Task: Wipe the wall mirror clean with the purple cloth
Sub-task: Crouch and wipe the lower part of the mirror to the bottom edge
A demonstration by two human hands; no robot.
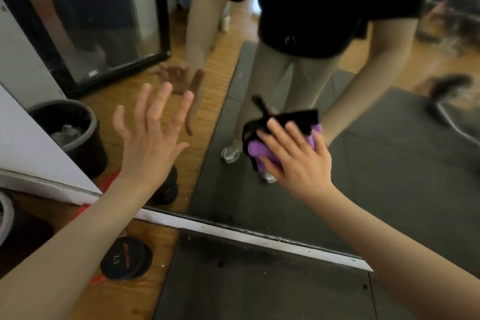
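The wall mirror [298, 184] is filling most of the view, its lower edge running along a white baseboard [233, 235] near the floor. The right hand [298, 158] is pressing the purple cloth [255, 149] flat against the glass, fingers straight and slightly spread over it; a black piece of fabric [298, 118] is showing at the cloth's upper edge, and whether it is part of the cloth cannot be told. The left hand [153, 132] is reaching toward the glass with fingers wide and holding nothing; whether the fingertips are touching the surface cannot be told.

The glass is reflecting a person in a dark top and light trousers, both arms, a wooden floor and dark floor mats.

On the real floor, a black dumbbell [127, 260] marked 7.5 is lying on the wooden boards [124, 299] beside a dark mat [259, 288], just in front of the baseboard. A black bucket [70, 135] is appearing in the reflection at left, beside a white wall panel [28, 143].
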